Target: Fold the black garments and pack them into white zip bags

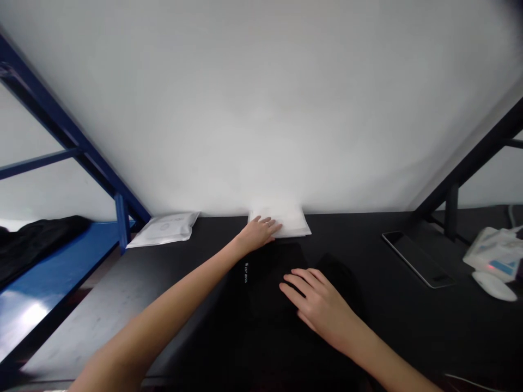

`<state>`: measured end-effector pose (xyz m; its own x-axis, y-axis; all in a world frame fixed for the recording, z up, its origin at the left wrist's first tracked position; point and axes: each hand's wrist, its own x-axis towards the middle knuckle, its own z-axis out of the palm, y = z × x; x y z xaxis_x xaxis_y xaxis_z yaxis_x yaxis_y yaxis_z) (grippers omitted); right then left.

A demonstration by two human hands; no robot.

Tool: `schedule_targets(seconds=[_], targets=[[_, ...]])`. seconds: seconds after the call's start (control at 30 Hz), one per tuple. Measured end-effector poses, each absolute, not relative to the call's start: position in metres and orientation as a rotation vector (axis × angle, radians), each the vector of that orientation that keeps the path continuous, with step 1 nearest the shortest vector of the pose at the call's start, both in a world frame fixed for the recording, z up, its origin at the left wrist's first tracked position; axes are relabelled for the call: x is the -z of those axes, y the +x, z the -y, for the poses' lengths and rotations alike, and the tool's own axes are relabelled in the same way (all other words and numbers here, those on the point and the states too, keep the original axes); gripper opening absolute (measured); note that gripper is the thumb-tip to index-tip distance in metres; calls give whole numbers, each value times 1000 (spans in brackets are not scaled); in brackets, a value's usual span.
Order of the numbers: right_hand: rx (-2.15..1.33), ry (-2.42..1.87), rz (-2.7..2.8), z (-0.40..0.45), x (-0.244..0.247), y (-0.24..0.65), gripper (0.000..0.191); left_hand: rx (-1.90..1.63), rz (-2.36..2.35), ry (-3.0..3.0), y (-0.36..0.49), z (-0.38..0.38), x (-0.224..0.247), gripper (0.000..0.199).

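Left hand (pixel 259 234), fingers spread, lies on the white sheets (pixel 291 219) at frame centre, where light, flat pressure should limit creasing; right hand (pixel 317 302), loosely spread, grips nothing visible.

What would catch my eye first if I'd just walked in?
Probably the two bare hands over the black desk: the left hand is stretched far forward, its fingers at a bright white packet by the wall, while the right hand is nearer, in the middle. Next might come the blue frame slanting along the left, and the dark-screened device lying at the right.
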<state>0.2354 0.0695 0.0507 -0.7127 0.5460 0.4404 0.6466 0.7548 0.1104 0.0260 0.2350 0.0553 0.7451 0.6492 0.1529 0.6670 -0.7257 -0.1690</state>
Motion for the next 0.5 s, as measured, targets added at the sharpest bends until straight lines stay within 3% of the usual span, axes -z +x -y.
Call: schedule_targets(seconds=[0.1, 0.33, 0.5], targets=[[396, -899, 2588, -72, -53, 233, 28, 280, 1085, -2708, 14, -216, -63, 42], [-164, -1026, 2614, -65, -78, 236, 43, 711, 1242, -2628, -34, -129, -72, 31], [-260, -1106, 2693, -74, -74, 230, 49, 1040, 1464, -2733, -55, -79, -63, 28]])
